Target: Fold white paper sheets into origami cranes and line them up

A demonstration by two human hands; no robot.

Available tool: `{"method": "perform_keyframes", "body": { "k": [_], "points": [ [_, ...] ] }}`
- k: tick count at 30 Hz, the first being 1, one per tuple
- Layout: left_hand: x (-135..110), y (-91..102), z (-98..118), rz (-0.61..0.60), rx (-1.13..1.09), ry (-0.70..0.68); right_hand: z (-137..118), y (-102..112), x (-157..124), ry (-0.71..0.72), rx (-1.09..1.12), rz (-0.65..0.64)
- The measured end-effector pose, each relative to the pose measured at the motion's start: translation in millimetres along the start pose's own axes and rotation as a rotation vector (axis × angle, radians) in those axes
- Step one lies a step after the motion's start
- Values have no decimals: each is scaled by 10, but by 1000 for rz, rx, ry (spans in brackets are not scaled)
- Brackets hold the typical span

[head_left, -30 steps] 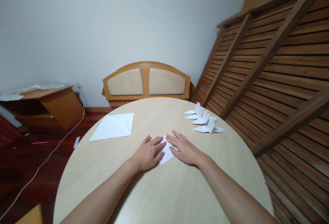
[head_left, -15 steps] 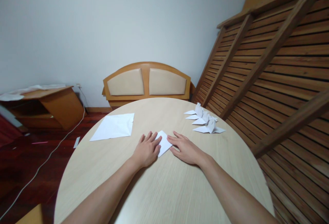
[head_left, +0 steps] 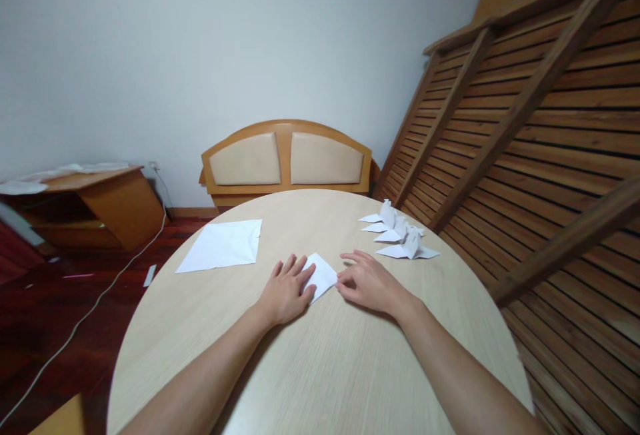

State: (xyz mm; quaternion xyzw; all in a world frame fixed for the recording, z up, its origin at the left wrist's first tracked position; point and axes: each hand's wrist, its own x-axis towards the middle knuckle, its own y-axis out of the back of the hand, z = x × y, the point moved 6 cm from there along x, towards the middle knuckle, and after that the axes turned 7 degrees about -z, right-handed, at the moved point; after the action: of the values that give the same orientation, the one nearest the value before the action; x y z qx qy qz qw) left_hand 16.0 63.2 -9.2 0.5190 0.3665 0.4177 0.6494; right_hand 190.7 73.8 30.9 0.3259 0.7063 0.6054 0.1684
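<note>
A small folded white paper lies on the round light-wood table in front of me. My left hand rests flat on the paper's left part, fingers stretched out and holding it down. My right hand is at the paper's right corner, fingers curled, with the thumb and forefinger pinching the paper's edge.
A flat stack of white paper sheets lies at the table's far left. Several folded paper cranes sit at the far right edge. Behind the table stands a wooden headboard; slatted wooden frames lean at the right. A cabinet and cable are at left.
The paper went from a larger shape under both flat hands to a smaller folded piece. My right hand lifted off it, moved right and curled to pinch its right corner.
</note>
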Motion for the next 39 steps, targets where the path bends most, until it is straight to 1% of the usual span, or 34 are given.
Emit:
{"method": "perform_keyframes", "body": {
  "k": [4, 8, 10, 13, 16, 19, 22, 24, 26, 27, 29, 31, 34, 39],
  "points": [
    [1, -22, -17, -6, -24, -20, 20, 44, -10, -12, -10, 54],
    [-9, -29, -8, -25, -43, -100, -19, 53, -19, 15, 92, 106],
    [-17, -30, 10, -41, -56, -160, -60, 8, -19, 64, 147, 95],
    [-22, -47, 6, -74, -53, -199, -84, -112, -5, 105, 183, 21],
    [-27, -79, -66, -91, -30, -140, -45, -181, 12, 81, 191, -11],
    [-47, -82, -180, -63, -1, -40, -8, -190, 21, 62, 188, -8],
    [-70, -11, -290, 21, 42, 71, -5, -184, 28, 58, 183, -8],
    [-83, 79, -306, 107, 62, 104, -14, -175, 35, 54, 174, 3],
    [-90, 164, -233, 175, 50, 37, -20, -164, 41, 41, 159, 21],
    [-93, 189, -165, 187, 31, -35, -20, -158, 43, 32, 151, 32],
    [-105, 197, -19, 168, -17, -189, -15, -150, 40, 17, 144, 47],
    [-115, 163, 73, 122, -39, -267, -9, -142, 30, 13, 152, 50],
    [-115, 99, 106, 82, -47, -294, 1, -127, 10, 27, 169, 45],
    [-97, 73, 66, 81, -83, -280, 26, -108, -5, 63, 184, 57]
  ]
}}
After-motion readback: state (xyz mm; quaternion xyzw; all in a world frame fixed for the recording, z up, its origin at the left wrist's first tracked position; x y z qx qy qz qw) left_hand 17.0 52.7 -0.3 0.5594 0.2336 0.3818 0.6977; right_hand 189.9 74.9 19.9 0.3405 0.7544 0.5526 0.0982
